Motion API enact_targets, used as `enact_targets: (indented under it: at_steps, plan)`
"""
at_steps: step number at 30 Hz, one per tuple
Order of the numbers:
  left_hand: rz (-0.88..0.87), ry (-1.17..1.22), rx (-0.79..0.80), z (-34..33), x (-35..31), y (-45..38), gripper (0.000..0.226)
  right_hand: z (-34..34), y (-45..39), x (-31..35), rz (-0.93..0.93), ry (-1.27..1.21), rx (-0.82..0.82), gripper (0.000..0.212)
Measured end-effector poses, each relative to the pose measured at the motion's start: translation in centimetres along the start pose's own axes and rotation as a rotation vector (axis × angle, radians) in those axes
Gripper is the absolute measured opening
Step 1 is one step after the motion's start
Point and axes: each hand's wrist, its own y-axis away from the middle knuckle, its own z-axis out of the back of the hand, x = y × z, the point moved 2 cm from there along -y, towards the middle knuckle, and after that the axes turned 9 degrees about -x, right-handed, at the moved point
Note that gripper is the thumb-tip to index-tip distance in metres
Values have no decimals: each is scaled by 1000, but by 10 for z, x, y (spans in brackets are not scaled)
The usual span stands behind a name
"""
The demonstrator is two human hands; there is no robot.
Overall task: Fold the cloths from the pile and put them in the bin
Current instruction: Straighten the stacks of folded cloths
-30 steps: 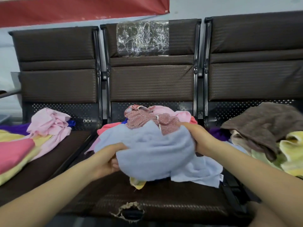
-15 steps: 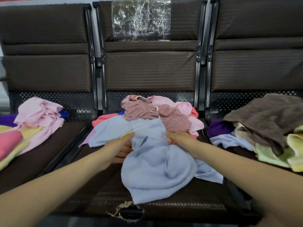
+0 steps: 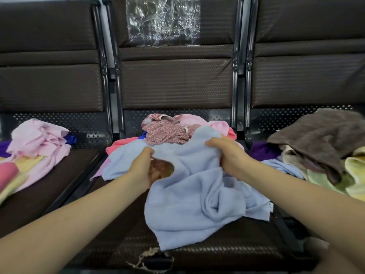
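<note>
A light blue towel [image 3: 193, 196] lies rumpled on the middle seat, in front of a pile of pink and patterned cloths [image 3: 173, 129]. My left hand [image 3: 146, 167] grips its upper edge on the left, fingers curled under the fabric. My right hand [image 3: 227, 153] grips the upper edge on the right. The towel's lower part hangs toward the seat's front edge. No bin is in view.
The left seat holds pink, yellow and purple cloths [image 3: 39, 143]. On the right seat lie a brown towel [image 3: 320, 139], yellow-green cloths [image 3: 353, 175] and a purple one [image 3: 262, 153]. The middle seat's front edge is torn [image 3: 150, 258]. Chair backs rise behind.
My hands first came together on the bunched towel, then moved apart along its upper edge. The towel has spread and dropped lower over the seat.
</note>
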Motion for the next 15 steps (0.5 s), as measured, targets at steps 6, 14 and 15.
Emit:
enact_targets:
  at_steps: [6, 14, 15]
  plan:
    - [-153, 78, -129, 14, -21, -4, 25, 33, 0, 14, 195, 575, -86, 15]
    - [-348, -196, -93, 20, -13, -1, 35, 15, -1, -17, 493, 1268, 96, 87]
    - [-429, -240, -69, 19, -16, 2, 32, 7, 0, -17, 563, 1231, 182, 91]
